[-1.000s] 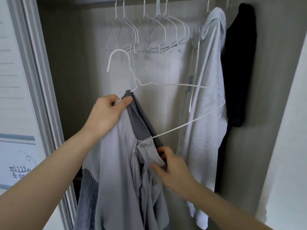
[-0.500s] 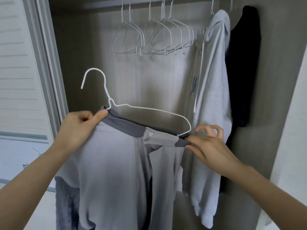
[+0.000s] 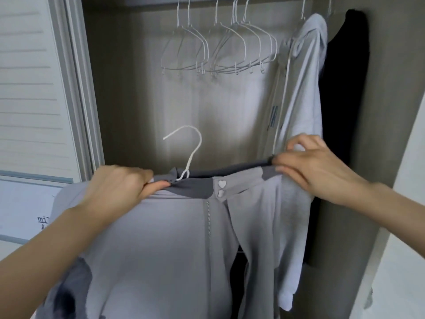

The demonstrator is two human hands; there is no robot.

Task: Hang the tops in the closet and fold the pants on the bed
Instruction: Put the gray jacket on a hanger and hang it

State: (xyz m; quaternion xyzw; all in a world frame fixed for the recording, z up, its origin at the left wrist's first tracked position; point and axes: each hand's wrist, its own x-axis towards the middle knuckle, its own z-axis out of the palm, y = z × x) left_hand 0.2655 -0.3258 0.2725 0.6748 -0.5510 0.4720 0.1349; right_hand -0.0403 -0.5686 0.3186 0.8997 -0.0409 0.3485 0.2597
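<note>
A light grey zip-up top with a dark grey collar and two heart-shaped buttons hangs spread in front of the open closet. A white wire hanger sits inside it, and only the hook shows above the collar. My left hand grips the collar at the left, just beside the hook. My right hand pinches the dark collar edge at the right shoulder. The top's lower part runs out of the frame.
Several empty white wire hangers hang on the closet rail above. A light grey hoodie and a black garment hang at the right. A slatted sliding door stands at the left, a pale wall at the right.
The hanger has levelled and slid fully inside the top. My hands moved apart along the collar, spreading the top wide. The hook now sits further right and lower.
</note>
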